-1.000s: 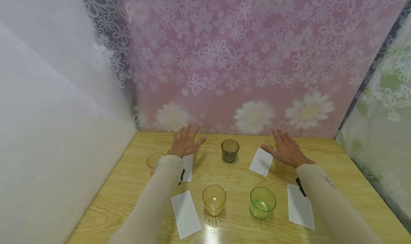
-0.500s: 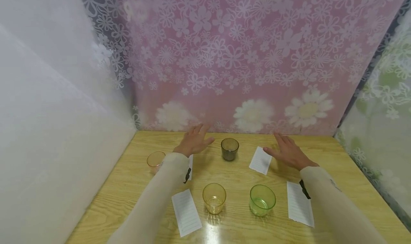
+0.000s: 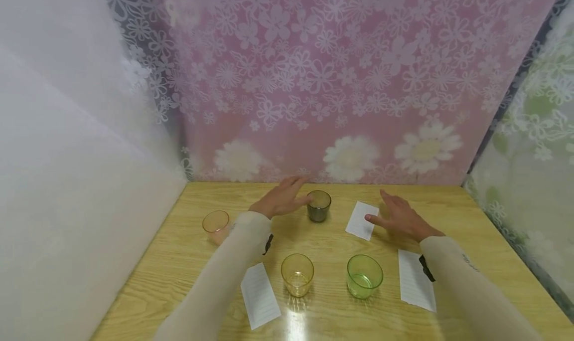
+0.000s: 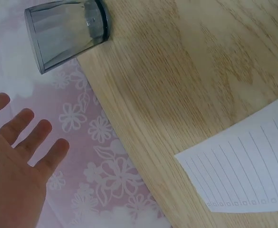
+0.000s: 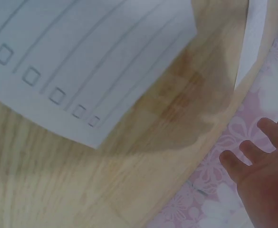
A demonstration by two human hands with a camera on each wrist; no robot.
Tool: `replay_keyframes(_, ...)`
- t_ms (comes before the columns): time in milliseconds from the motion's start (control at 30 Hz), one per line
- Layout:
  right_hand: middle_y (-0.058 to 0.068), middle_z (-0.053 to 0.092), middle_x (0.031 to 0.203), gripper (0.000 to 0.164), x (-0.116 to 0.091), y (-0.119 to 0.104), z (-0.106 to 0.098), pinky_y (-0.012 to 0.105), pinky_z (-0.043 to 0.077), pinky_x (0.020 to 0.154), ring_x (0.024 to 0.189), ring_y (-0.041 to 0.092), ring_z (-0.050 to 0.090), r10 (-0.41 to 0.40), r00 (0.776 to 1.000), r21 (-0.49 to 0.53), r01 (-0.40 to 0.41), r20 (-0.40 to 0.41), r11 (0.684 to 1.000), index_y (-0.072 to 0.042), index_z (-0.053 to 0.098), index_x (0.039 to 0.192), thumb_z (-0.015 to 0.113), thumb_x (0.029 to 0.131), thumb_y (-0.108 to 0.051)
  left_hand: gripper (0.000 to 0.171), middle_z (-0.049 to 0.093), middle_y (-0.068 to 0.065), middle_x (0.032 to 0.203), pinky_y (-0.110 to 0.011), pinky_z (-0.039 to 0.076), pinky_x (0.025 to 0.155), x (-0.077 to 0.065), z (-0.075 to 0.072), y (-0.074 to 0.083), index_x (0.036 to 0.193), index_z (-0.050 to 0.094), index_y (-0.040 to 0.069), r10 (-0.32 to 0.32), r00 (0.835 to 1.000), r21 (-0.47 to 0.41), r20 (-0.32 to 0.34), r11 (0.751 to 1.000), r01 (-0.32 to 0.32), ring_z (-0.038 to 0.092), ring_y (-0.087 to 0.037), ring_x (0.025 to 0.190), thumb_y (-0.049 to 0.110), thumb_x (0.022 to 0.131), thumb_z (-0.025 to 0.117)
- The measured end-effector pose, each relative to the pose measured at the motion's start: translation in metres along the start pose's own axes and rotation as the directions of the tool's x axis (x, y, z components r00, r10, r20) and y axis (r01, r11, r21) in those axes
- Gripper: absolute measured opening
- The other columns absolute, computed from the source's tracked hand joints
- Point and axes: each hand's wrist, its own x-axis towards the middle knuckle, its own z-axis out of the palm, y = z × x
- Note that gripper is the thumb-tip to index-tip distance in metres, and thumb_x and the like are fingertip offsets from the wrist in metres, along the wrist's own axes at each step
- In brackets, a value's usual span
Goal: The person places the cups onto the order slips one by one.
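Head view: spread-fingered left hand is held near gray cup, right hand likewise near paper, maybe so nothing's bumped.

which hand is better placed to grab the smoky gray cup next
Probably the left hand: it holds nothing and is close beside the smoky gray cup, overlapping it in the head view. The right hand is also free but farther off, beside a white paper slip.

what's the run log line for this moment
left hand: empty, beside gray cup | right hand: empty, near back-right paper | yellow cup, green cup: upright
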Motion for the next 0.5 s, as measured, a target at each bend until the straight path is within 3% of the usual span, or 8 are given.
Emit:
replay_keyframes(233, 0.035, 0.026, 0.174, 0.113, -0.003, -0.001, 0.009, 0.083, 0.024, 0.121, 0.158, 0.062, 0.022, -0.048, 0.999, -0.035, 0.048, -0.002, 0.998, 0.009, 0.022, 0.17, 0.069, 0.1, -0.067, 0.083, 0.025, -0.006, 0.181, -0.063, 0.034, 0.13, 0.007, 0.005, 0.01, 0.176, 0.023, 0.03, 0.04, 0.999, 0.003, 0.031, 0.999, -0.04, 0.024, -0.033, 0.168, 0.062, 0.108, 0.06)
replay_keyframes(500, 0.036, 0.029, 0.173, 0.111, -0.005, -0.003, 0.016, 0.082, 0.026, 0.122, 0.157, 0.063, 0.025, -0.069, 0.998, -0.095, 0.069, 0.005, 0.993, 0.009, 0.027, 0.168, 0.068, 0.1, -0.068, 0.091, 0.024, -0.009, 0.181, -0.058, 0.035, 0.131, 0.016, 0.012, 0.015, 0.175, 0.026, 0.024, 0.023, 0.996, 0.044, 0.089, 0.999, -0.027, 0.026, -0.033, 0.168, 0.06, 0.104, 0.069)
